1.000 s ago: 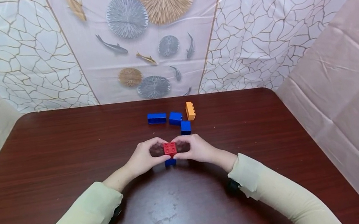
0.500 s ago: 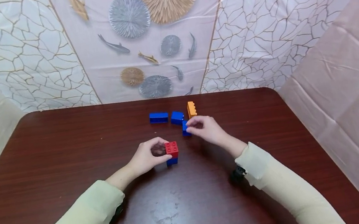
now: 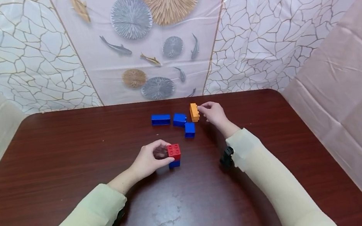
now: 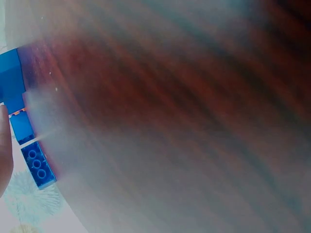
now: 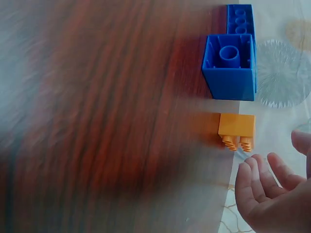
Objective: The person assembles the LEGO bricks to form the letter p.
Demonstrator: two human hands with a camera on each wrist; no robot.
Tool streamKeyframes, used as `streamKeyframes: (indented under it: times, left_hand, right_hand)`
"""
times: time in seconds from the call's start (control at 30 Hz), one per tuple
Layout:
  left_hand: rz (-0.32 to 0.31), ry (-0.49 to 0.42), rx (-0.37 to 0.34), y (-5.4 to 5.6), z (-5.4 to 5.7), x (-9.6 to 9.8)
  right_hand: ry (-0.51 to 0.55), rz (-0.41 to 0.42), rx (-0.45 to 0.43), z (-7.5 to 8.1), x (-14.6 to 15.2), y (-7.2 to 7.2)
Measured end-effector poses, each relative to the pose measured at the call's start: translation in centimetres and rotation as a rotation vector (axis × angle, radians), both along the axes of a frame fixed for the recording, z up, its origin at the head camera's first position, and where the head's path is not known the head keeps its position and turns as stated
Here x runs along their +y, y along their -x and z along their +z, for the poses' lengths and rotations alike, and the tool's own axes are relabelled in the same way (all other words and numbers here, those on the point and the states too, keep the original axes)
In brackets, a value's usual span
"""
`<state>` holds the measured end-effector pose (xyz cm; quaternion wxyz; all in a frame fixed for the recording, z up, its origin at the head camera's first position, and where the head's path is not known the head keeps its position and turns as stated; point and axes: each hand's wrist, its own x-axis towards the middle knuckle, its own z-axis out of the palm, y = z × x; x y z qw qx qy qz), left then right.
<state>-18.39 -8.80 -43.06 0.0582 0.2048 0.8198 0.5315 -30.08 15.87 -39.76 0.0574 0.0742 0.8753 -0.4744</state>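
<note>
My left hand (image 3: 147,159) holds a red toy building brick (image 3: 173,150) between thumb and fingers, at its left side. The red brick sits studs up on a blue brick (image 3: 174,164), which stands on the table. At the far right of the group, my right hand (image 3: 214,114) is beside an orange brick (image 3: 194,112) lying on its side, studs facing the hand. In the right wrist view the loosely bent fingers (image 5: 245,187) are apart from the orange brick (image 5: 236,125). Only a sliver of a finger (image 4: 5,155) shows in the left wrist view.
A long blue brick (image 3: 161,120) and two shorter blue bricks, one at the back (image 3: 179,120) and one nearer (image 3: 189,130), lie left of the orange one. The dark wooden table (image 3: 66,145) ends at a patterned cloth backdrop (image 3: 176,78).
My right hand has let go of the red brick and moved away rightward, past the nearer blue brick, to the orange brick. My left hand has stayed on the red brick.
</note>
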Motion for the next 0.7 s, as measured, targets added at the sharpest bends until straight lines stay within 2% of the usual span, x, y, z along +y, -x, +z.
streamKeyframes:
  times: [0.33,0.7]
  left_hand:
    - [-0.011,-0.001,0.007,0.0,-0.1,0.0]
    - [-0.015,-0.005,0.002,0.1,0.0,-0.2]
  right_hand:
    - [-0.185,-0.002,-0.093,-1.1,-1.1,0.8]
    - [-0.209,-0.027,-0.148,-1.6,-1.1,1.3]
